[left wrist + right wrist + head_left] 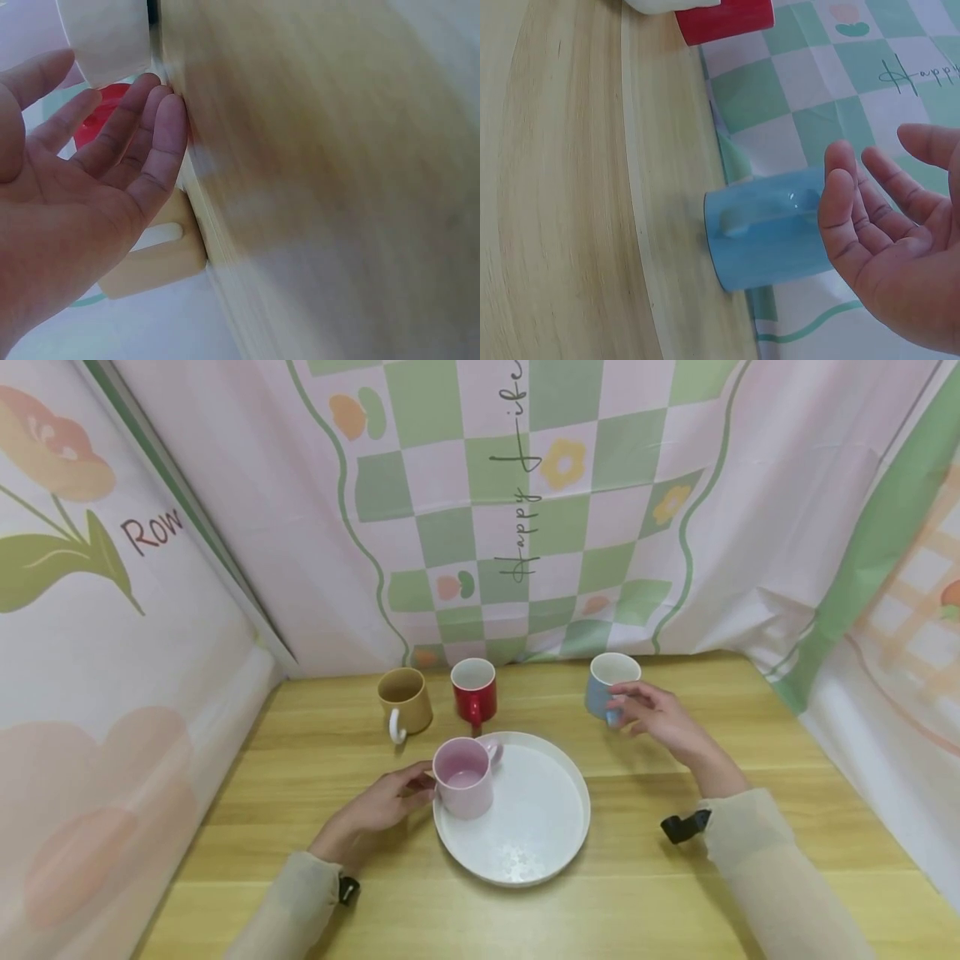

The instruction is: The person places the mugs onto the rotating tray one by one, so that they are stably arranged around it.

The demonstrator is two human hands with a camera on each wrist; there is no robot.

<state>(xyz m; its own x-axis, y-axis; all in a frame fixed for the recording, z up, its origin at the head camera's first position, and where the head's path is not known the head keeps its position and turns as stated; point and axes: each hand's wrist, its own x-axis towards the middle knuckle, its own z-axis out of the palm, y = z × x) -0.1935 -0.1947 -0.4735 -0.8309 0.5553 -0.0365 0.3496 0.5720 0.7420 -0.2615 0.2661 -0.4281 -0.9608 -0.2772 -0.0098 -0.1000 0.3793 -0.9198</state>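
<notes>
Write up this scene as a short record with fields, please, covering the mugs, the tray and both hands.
Tray: white and round, on a wooden table
On tray: pink mug, upright, near the left rim
Beyond tray: yellow mug, red mug and blue mug, left to right, all upright
Left hand: fingers at the pink mug's side; contact unclear
Right hand: beside the blue mug, fingers loosely bent, not around it
Backdrop: checked cloth reading "Happy Life"

4 mugs point(472, 800); 1 round tray point(536, 814); 1 table point(630, 902).
</notes>
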